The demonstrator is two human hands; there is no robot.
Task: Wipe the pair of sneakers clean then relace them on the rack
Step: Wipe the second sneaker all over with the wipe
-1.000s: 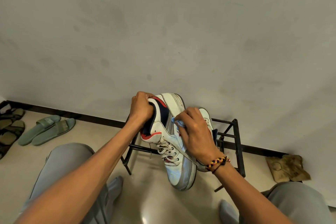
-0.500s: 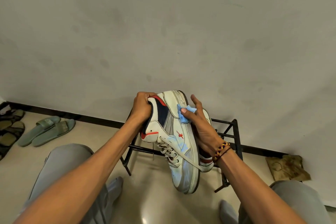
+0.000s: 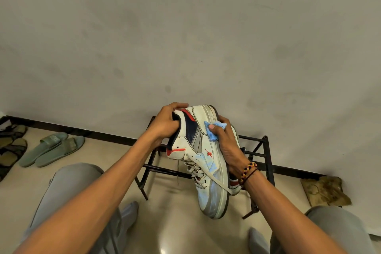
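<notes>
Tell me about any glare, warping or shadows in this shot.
Head view: glare spot on the floor at bottom centre; wide-angle lens bows the baseboard; the rack casts a soft shadow beneath; sneaker stays sharp.

A sneaker (image 3: 208, 163) is held above the rack (image 3: 266, 150), heel away, toe toward the wearer. The left hand (image 3: 167, 123) is placed at its heel, the right hand (image 3: 224, 142) on its right side, a cloth (image 3: 214, 130) pressed between. A second sneaker (image 3: 235, 186) is partly hidden behind. Slippers (image 3: 51, 148) are set far left; a rag (image 3: 323, 189) lies right.
</notes>
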